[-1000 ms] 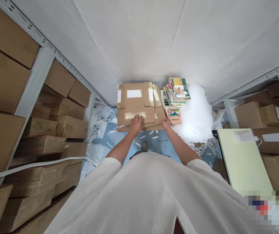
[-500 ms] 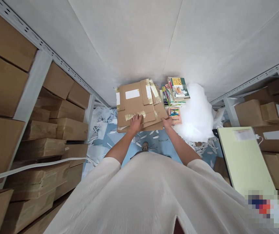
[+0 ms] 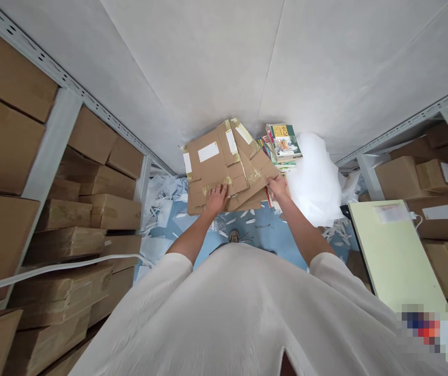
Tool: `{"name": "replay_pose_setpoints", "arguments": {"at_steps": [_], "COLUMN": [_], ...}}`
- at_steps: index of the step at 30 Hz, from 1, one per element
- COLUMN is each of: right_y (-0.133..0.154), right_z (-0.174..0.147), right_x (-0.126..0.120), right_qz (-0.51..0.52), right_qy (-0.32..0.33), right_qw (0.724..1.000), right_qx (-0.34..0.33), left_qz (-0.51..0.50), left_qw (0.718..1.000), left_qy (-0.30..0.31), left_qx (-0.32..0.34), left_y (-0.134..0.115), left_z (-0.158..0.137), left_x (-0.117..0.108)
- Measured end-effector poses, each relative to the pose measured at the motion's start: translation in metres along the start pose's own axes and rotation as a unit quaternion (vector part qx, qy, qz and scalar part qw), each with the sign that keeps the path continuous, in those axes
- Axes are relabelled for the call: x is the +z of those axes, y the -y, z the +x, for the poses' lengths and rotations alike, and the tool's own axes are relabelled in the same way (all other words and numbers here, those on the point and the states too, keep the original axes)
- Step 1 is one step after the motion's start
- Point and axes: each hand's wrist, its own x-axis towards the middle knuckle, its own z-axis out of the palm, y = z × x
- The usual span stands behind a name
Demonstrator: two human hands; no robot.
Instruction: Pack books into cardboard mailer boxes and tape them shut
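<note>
Cardboard (image 3: 208,172) lies in flat, overlapping pieces at the centre of the frame, fanned toward the right. The left hand (image 3: 216,198) rests on the top piece near its lower edge, fingers slightly spread; the right hand (image 3: 277,187) pinches the right corner of a piece beneath, just below the stacked books (image 3: 284,142). Good handling here likely means firm, even pressure from the left fingers so upper pieces don't slide, and a low, level right grip, minding tape (image 3: 255,175) that could snag.
</note>
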Motion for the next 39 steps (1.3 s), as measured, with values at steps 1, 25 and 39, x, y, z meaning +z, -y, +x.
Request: {"name": "replay_pose_setpoints", "arguments": {"at_steps": [1, 25, 39], "right_y": [0.004, 0.120, 0.105], "right_z": [0.004, 0.020, -0.047], "right_x": [-0.007, -0.172, -0.302], "right_qz": [0.008, 0.098, 0.105], "right_qy": [-0.006, -0.077, -0.176], "right_qw": [1.000, 0.963, 0.943], "right_qx": [-0.008, -0.238, -0.263], "left_qz": [0.002, 0.036, -0.186], "left_qw": [1.000, 0.999, 0.973], "left_qy": [0.000, 0.000, -0.137], "left_qx": [0.000, 0.011, 0.012], "left_y": [0.000, -0.020, -0.084], "left_z": [0.000, 0.012, 0.111], "left_x": [0.000, 0.003, -0.026]}}
